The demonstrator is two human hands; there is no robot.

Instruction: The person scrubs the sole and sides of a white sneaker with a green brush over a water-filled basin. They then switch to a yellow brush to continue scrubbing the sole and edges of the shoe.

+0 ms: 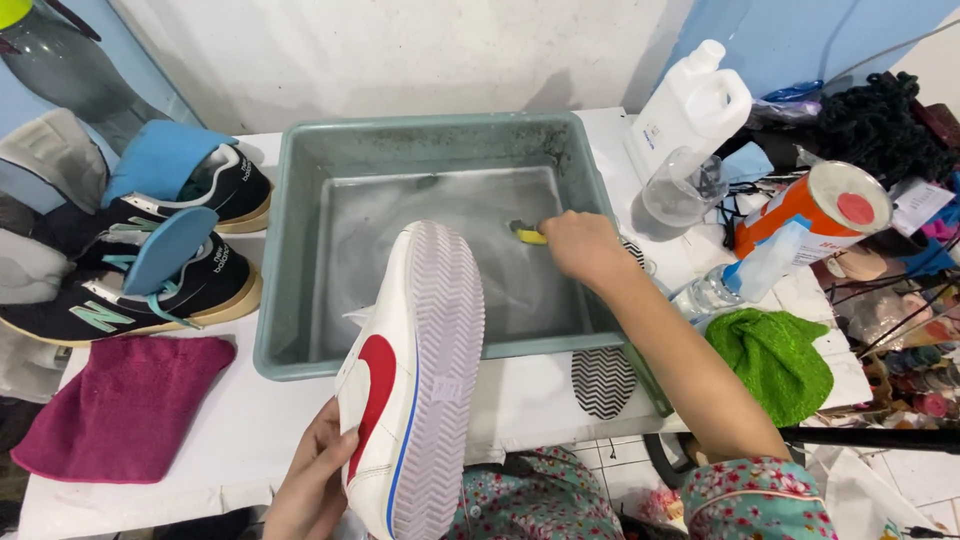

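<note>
- White sneaker [415, 390]: held up over the near edge of the table [240, 440], sole turned toward the camera, toe pointing away toward the basin and heel down by the person's lap. Its long axis runs near to far, leaning slightly right at the toe.
- Left hand [312, 490]: grip wrapped around the sneaker's heel end from the left side, fingers pressed on the white upper beside the red swoosh-shaped patch and blue line along the sole's edge.
- Right hand [580, 245]: reached out into the grey-green plastic basin [290, 250], grip closed on a small brush [527, 234] with a yellow body and dark end, low over the wet bottom. This hand lies to the right of and beyond the sneaker's toe; the brush is near the toe but apart from it.
- Materials: the sole is pale rubber with a fine herringbone tread; the upper looks smooth, like leather. The basin is a rectangular tub with rounded corners, grimy along its upper walls, a shallow film of water inside.
- Around: a pair of dark sneakers [140, 270] with blue insoles standing in them at left, a magenta cloth [125, 410] before them, a green cloth [775, 360] at right, a white jug [690, 105] behind the basin.
</note>
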